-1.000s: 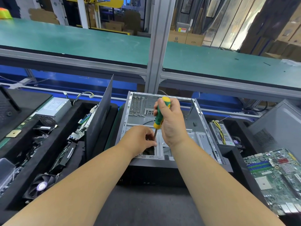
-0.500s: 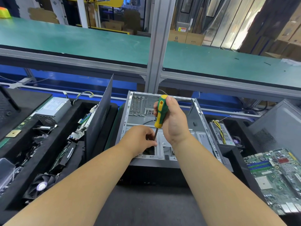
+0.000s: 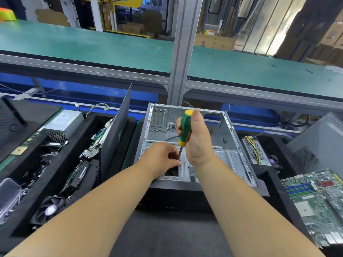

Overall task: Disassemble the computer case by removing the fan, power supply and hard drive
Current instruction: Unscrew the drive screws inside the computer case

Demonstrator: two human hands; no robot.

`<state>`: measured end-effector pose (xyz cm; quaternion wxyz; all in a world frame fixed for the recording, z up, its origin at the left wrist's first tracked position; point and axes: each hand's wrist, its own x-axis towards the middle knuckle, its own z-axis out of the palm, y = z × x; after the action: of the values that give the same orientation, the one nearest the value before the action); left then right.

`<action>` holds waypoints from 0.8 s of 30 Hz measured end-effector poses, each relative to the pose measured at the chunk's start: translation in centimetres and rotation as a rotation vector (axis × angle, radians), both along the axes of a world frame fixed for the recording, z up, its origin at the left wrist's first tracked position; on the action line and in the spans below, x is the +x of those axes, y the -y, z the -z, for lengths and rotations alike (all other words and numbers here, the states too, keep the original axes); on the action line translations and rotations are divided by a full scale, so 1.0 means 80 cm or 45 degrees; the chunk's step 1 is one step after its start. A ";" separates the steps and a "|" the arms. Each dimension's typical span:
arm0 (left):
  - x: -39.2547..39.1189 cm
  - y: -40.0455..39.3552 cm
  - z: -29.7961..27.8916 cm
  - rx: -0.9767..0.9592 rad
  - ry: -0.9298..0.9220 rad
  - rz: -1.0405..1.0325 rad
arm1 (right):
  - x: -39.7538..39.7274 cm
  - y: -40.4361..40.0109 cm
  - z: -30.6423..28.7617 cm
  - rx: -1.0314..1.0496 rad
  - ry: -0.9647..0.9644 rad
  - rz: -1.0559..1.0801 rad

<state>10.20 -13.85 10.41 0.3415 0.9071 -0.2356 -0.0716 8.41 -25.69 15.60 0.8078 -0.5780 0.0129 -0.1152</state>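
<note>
An open grey computer case (image 3: 230,145) lies on its side in the middle of the bench, its inside mostly bare metal. My right hand (image 3: 199,143) grips a green and yellow screwdriver (image 3: 185,127), held nearly upright with its shaft pointing down into the drive bay at the case's near end. My left hand (image 3: 161,156) rests on that bay, its fingertips pinching the shaft close to the tip. The tip and whatever it meets are hidden behind my fingers.
A silver power supply (image 3: 64,124) and a black fan (image 3: 49,209) lie in the black tray at left, with circuit boards (image 3: 96,143). A dark side panel (image 3: 116,134) stands upright beside the case. Another power supply (image 3: 255,150) and a green motherboard (image 3: 319,203) lie at right.
My right hand has turned on the screwdriver handle, its grip shifting round it while the tool stays upright. My left hand has stayed at the shaft.
</note>
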 end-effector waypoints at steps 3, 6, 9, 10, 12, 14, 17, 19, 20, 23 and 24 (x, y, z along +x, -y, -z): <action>0.002 0.000 0.002 -0.001 0.000 0.000 | -0.003 0.004 0.001 -0.127 0.070 0.031; 0.004 0.001 0.005 0.006 0.000 -0.009 | -0.003 0.008 -0.004 -0.127 0.061 0.041; 0.006 0.001 0.006 0.023 0.006 -0.008 | 0.000 0.009 -0.010 -0.120 0.027 0.037; 0.006 0.001 0.006 0.024 0.000 -0.009 | 0.001 0.010 -0.011 -0.121 0.024 0.029; 0.006 0.001 0.006 0.019 -0.016 -0.015 | 0.001 0.011 -0.013 -0.108 0.048 0.004; 0.006 0.001 0.007 0.014 -0.025 -0.021 | 0.000 0.012 -0.012 -0.083 0.083 -0.022; 0.005 0.001 0.006 0.012 -0.019 -0.019 | -0.001 0.012 -0.010 -0.064 0.093 -0.024; 0.004 0.000 0.005 0.013 -0.009 -0.014 | -0.001 0.010 -0.008 -0.031 0.070 -0.021; 0.004 0.000 0.005 0.013 -0.002 -0.010 | -0.001 0.009 -0.007 -0.028 0.055 -0.017; 0.003 0.000 0.004 0.009 -0.004 -0.010 | 0.002 0.008 -0.005 -0.082 0.040 0.011; 0.003 0.000 0.004 0.006 -0.010 -0.011 | 0.003 0.008 -0.005 -0.096 0.045 0.018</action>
<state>10.46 -13.83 10.10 0.3406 0.9085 -0.2304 -0.0741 8.65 -26.36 15.97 0.7847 -0.6058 -0.0017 -0.1313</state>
